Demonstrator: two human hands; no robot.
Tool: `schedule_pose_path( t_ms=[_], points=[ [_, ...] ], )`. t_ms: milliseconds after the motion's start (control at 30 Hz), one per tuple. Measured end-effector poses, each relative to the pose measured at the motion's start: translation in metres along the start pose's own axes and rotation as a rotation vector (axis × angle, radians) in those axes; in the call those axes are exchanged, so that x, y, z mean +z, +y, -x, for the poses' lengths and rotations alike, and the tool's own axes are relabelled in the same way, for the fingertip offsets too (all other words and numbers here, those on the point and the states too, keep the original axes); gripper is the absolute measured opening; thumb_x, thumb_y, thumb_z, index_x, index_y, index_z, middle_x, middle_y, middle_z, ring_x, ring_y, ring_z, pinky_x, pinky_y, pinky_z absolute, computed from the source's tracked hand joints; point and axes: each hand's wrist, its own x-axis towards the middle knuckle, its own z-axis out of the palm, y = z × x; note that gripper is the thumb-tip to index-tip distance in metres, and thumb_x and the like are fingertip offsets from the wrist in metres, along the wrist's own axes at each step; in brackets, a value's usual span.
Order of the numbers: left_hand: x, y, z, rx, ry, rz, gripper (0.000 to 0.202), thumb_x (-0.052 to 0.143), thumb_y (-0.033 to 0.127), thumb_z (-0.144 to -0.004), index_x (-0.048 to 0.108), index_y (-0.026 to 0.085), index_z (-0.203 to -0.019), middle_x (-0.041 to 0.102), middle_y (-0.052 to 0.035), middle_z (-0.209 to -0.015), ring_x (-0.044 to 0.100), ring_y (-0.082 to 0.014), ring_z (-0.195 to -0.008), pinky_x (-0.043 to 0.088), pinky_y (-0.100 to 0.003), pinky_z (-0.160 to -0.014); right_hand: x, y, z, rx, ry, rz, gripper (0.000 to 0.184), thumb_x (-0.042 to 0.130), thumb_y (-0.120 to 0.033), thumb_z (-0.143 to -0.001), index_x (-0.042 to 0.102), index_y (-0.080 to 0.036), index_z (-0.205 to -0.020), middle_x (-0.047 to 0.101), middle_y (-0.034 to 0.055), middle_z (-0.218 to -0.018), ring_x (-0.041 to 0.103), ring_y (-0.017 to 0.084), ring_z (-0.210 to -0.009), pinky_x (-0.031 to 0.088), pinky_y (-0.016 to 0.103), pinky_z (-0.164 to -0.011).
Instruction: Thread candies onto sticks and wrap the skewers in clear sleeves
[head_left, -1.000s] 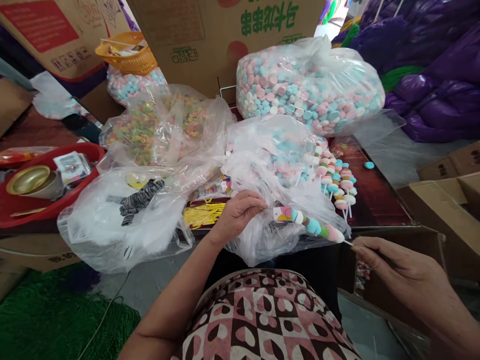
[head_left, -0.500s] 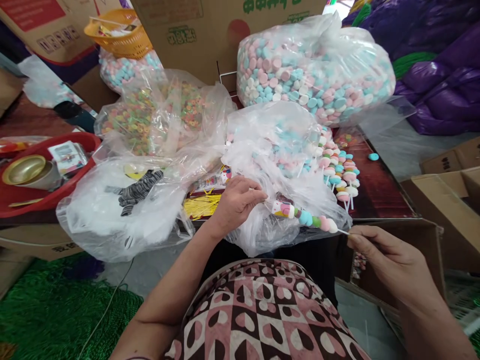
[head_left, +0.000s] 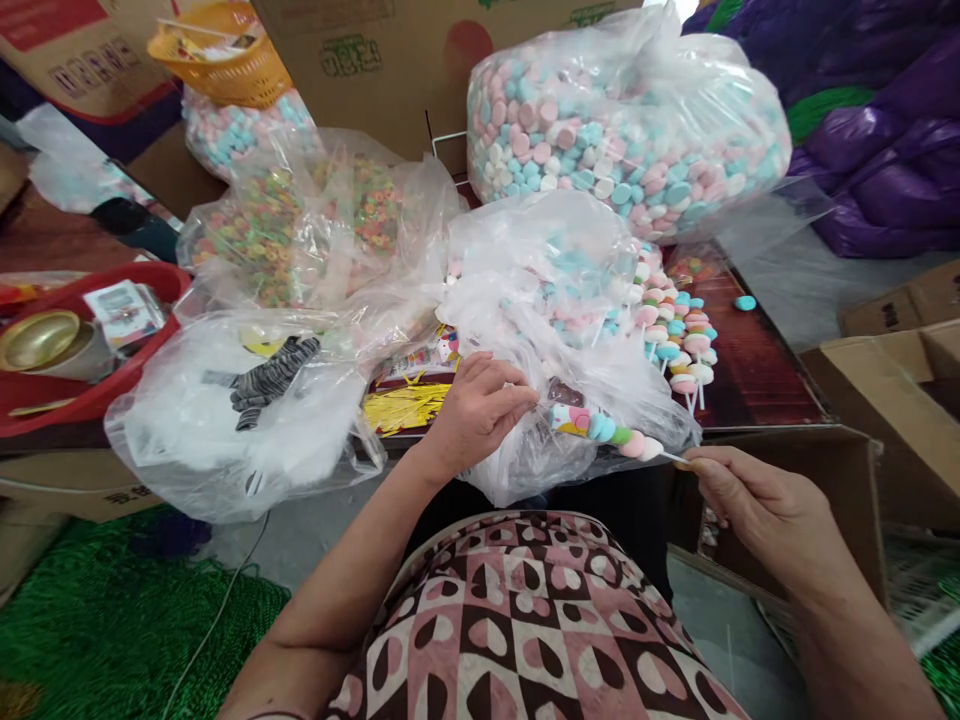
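The person holds a skewer of pink, blue, green and white round sweets (head_left: 611,434) on a thin white stick, level and in the air, just over the front edge of the dark wooden worktop (head_left: 750,380). The left hand (head_left: 480,412) has its fingers (head_left: 525,400) pinched together at the head end, by a small printed tag. The right hand (head_left: 757,500) has its fingers (head_left: 694,465) clenched on the bare tail of the stick. A grip at both ends probably keeps the row of sweets steady without the hands pressing on them.

The skewer hangs directly in front of a crumpled clear plastic bag of loose pastel sweets (head_left: 555,290), which lies open towards the person and so within easy reach. Just right of it, a row of similar filled skewers (head_left: 679,340) lies side by side with the sticks pointing at the person. A bundle of yellow strips (head_left: 405,408) sits beside the left wrist. Behind stands a large full clear bag of pink, blue and white sweets (head_left: 622,120), and to the left a clear bag of multicoloured ring sweets (head_left: 300,230). An open brown cardboard box (head_left: 855,460) stands under the right hand.
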Motion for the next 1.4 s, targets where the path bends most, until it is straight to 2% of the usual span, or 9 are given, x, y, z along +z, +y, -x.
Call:
schedule_pose_path(
  t_ms=[433,533,633,733,833,900,1067,1233,1400],
  points=[
    [-0.003,0.006,-0.011,0.037,0.0,-0.126,0.016,0.055,0.023,-0.094,0.071,0.027,-0.091,0.071,-0.004,-0.106,0.061,-0.0193,-0.111,0.033,-0.045,-0.114,0.017,-0.002,0.0,0.083,-0.092,-0.296,0.036,0.065,-0.055,-0.085,0.068,-0.019,-0.08,0.055,-0.0004,-0.059,0.05,0.014,-0.056,0.041,0.026,-0.054],
    [-0.007,0.011,-0.023,0.042,0.094,-0.145,0.013,0.059,0.025,-0.093,0.071,0.028,-0.093,0.068,-0.0039,-0.12,0.054,-0.024,-0.127,0.027,-0.052,-0.118,0.028,-0.001,0.003,0.099,-0.083,-0.45,0.03,0.067,-0.05,-0.086,0.069,-0.02,-0.083,0.055,-0.0018,-0.058,0.049,0.013,-0.055,0.039,0.024,-0.054],
    [-0.011,0.022,-0.039,-0.052,0.215,-0.094,0.014,0.063,0.035,-0.091,0.068,0.029,-0.103,0.057,-0.0049,-0.14,0.034,-0.0325,-0.146,0.018,-0.062,-0.12,0.041,-0.005,0.003,0.082,-0.033,-0.643,0.024,0.069,-0.045,-0.087,0.069,-0.02,-0.087,0.056,-0.0024,-0.057,0.05,0.012,-0.054,0.041,0.024,-0.054],
    [-0.012,0.034,-0.053,-0.087,0.392,-0.028,0.045,0.064,0.041,-0.09,0.051,0.033,-0.133,0.032,-0.0068,-0.16,0.012,-0.0352,-0.155,0.015,-0.063,-0.121,0.052,-0.018,-0.003,0.046,0.041,-0.805,0.022,0.073,-0.043,-0.085,0.069,-0.021,-0.088,0.057,-0.0026,-0.057,0.051,0.012,-0.052,0.042,0.024,-0.052],
    [-0.007,0.044,-0.062,-0.216,0.532,0.136,0.074,0.06,0.05,-0.091,0.02,0.035,-0.152,0.015,-0.0094,-0.167,0.004,-0.0333,-0.156,0.018,-0.059,-0.123,0.059,-0.03,-0.01,0.025,0.095,-0.893,0.023,0.075,-0.043,-0.083,0.07,-0.022,-0.088,0.058,-0.0025,-0.057,0.052,0.011,-0.052,0.042,0.023,-0.051],
    [-0.002,0.048,-0.064,-0.342,0.488,0.395,0.073,0.053,0.057,-0.093,0.019,0.033,-0.153,0.026,-0.0115,-0.164,0.013,-0.0315,-0.155,0.027,-0.056,-0.121,0.062,-0.035,-0.014,0.023,0.101,-0.928,0.023,0.076,-0.043,-0.082,0.07,-0.022,-0.087,0.058,-0.0024,-0.056,0.052,0.011,-0.052,0.042,0.023,-0.051],
    [0.003,0.058,-0.066,-0.445,0.218,1.116,0.058,0.047,0.065,-0.092,0.052,0.026,-0.134,0.07,-0.0106,-0.122,0.057,-0.0292,-0.13,0.046,-0.05,-0.107,0.069,-0.039,-0.019,0.058,0.077,-0.961,0.024,0.076,-0.043,-0.082,0.071,-0.021,-0.087,0.059,-0.0019,-0.056,0.051,0.01,-0.05,0.041,0.022,-0.05],
    [0.009,0.065,-0.066,-0.518,0.267,1.255,0.04,0.063,0.056,-0.088,0.062,0.023,-0.112,0.075,-0.0067,-0.1,0.067,-0.0269,-0.113,0.054,-0.041,-0.091,0.079,-0.049,-0.023,0.112,0.064,-1.001,0.029,0.076,-0.047,-0.08,0.07,-0.019,-0.083,0.054,-0.0028,-0.052,0.047,0.01,-0.048,0.037,0.022,-0.047],
    [0.018,0.063,-0.064,-0.597,0.311,1.324,0.035,0.065,0.052,-0.088,0.064,0.021,-0.104,0.075,-0.0058,-0.09,0.069,-0.025,-0.107,0.052,-0.04,-0.091,0.089,-0.061,-0.022,0.15,0.063,-1.027,0.031,0.075,-0.049,-0.08,0.069,-0.018,-0.081,0.049,-0.0043,-0.05,0.042,0.01,-0.046,0.032,0.022,-0.046]
  ],
)
